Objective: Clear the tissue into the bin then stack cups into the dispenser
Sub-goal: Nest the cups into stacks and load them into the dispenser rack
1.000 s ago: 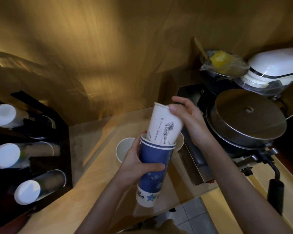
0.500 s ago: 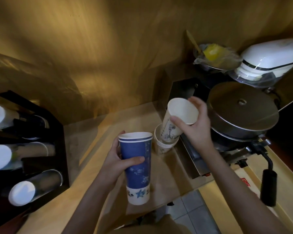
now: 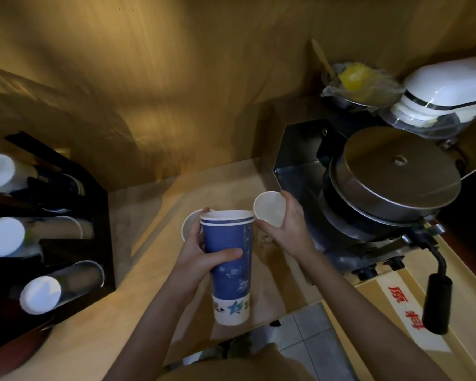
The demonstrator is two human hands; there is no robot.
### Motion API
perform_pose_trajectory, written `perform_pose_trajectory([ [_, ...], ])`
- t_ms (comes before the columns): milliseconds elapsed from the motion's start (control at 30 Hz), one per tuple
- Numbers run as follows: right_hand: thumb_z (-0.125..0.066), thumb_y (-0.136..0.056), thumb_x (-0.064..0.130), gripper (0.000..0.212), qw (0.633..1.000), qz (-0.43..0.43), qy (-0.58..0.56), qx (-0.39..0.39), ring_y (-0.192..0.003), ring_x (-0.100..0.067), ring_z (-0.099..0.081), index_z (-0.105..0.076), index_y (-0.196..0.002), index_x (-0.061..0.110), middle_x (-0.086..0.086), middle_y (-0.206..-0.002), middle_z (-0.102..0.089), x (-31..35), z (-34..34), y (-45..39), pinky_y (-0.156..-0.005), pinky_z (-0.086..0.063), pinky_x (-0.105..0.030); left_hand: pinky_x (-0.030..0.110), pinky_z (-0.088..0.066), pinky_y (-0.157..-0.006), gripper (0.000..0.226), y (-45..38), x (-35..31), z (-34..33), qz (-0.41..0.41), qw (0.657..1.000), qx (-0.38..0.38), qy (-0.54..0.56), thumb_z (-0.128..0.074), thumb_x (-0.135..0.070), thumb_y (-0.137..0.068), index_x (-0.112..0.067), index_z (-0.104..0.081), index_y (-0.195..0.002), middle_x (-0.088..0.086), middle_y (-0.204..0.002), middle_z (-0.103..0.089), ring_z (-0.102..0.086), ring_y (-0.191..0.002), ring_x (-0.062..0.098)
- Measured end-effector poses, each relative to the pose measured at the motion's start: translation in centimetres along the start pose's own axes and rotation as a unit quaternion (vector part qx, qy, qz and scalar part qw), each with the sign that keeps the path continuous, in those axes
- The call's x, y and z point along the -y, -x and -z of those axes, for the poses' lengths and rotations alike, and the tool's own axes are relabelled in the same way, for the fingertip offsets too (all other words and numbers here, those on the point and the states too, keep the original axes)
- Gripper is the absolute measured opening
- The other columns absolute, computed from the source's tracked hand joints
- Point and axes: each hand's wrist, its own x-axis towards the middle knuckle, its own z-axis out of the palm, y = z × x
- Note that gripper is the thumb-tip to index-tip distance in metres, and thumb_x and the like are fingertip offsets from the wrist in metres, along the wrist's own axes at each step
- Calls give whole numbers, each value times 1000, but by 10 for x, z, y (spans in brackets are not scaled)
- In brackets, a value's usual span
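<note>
the left hand (image 3: pixel 201 253) grips the tall blue paper cup stack (image 3: pixel 228 259), and just right of it the right hand (image 3: pixel 287 229) grasps a small white paper cup (image 3: pixel 268 209).

Your cup stack (image 3: pixel 228 259) sits centre on the counter (image 3: pixel 94 339) | dispenser (image 3: pixel 47 243) left | lidded pot (image 3: pixel 396 171) right | single cup (image 3: pixel 268 207) between stack and pot

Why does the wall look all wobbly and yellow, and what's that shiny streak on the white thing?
Head view: the wide lens bends the wooden wall, and warm light falls on it in uneven patches; the white appliance shows a bright glare streak; the cup dispenser sits in dark shadow; the blue cups look fairly sharp.
</note>
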Motion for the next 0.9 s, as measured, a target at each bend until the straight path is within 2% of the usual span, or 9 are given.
perform_pose_trajectory([
  [167, -66, -79, 41, 85, 999, -2, 36, 13, -143, -23, -11, -20, -144, 10, -10, -152, -26, 13, 8, -6, -115, -20, -42, 17, -56, -71, 92, 3, -1, -3, -7, 1000, -4, -8, -73, 5, -68, -28, -26, -140, -17, -110, -53, -56, -96, 0],
  [233, -58, -87, 35, 68, 998, 15, -48, 23, -139, -16, -20, -26, -142, 13, -1, -145, -33, 38, 18, -2, -112, -25, -34, 17, -56, -71, 96, 4, -3, -4, -18, 1000, -6, -19, -74, 5, -67, -29, -24, -141, -14, -114, -53, -56, -98, 2],
  [333, -52, -91, 34, 46, 969, 30, -174, 170, -125, -11, -44, -43, -133, 17, 8, -126, -47, 76, 29, 9, -94, -36, -13, 14, -55, -74, 99, 6, -6, -7, -40, 999, -5, -28, -75, 6, -65, -28, -22, -142, -15, -115, -54, -58, -100, 2],
  [433, -57, -76, 54, 60, 949, 54, -150, 273, -117, -8, -50, -45, -129, 28, 5, -127, -53, 93, 28, 15, -97, -42, -22, 17, -57, -72, 96, 7, -9, -5, -51, 997, -8, -51, -80, 3, -61, -26, -30, -138, -6, -114, -60, -63, -96, 8],
  [500, -60, -65, 62, 69, 950, 63, -146, 267, -112, -7, -54, -45, -125, 33, 4, -123, -56, 98, 27, 14, -95, -45, -26, 19, -57, -68, 82, 7, -10, -2, -62, 996, -13, -61, -83, -1, -58, -23, -44, -127, 3, -110, -64, -67, -91, 10],
  [633, -63, -63, 59, 65, 950, 64, -169, 256, -98, -8, -60, -47, -120, 34, 7, -102, -62, 104, 26, 7, -83, -50, -25, 16, -55, -63, 60, 8, -13, 1, -58, 997, -5, -46, -81, 1, -60, -26, -54, -106, -3, -97, -68, -68, -81, 3],
  [767, -67, -62, 53, 54, 942, 64, -201, 261, -86, -10, -65, -54, -109, 31, 3, -92, -67, 111, 27, -4, -75, -52, -27, 27, -59, -72, 67, 8, -11, 8, -17, 1000, 16, 4, -83, -26, -43, -24, -60, -106, 2, -97, -72, -70, -88, 17],
  [833, -66, -62, 54, 54, 945, 68, -206, 245, -84, -8, -66, -55, -109, 30, 2, -95, -67, 116, 30, -9, -76, -53, -27, 28, -59, -74, 70, 9, -9, 12, -9, 1000, 26, 12, -82, -27, -41, -23, -60, -107, 0, -97, -74, -70, -90, 18],
  [900, -64, -67, 48, 49, 947, 73, -213, 231, -80, 0, -65, -54, -111, 27, 4, -95, -66, 121, 35, -16, -70, -53, -17, 25, -58, -71, 71, 11, -7, 14, -11, 999, 31, 9, -82, -25, -41, -21, -59, -109, -2, -96, -74, -70, -90, 17],
])
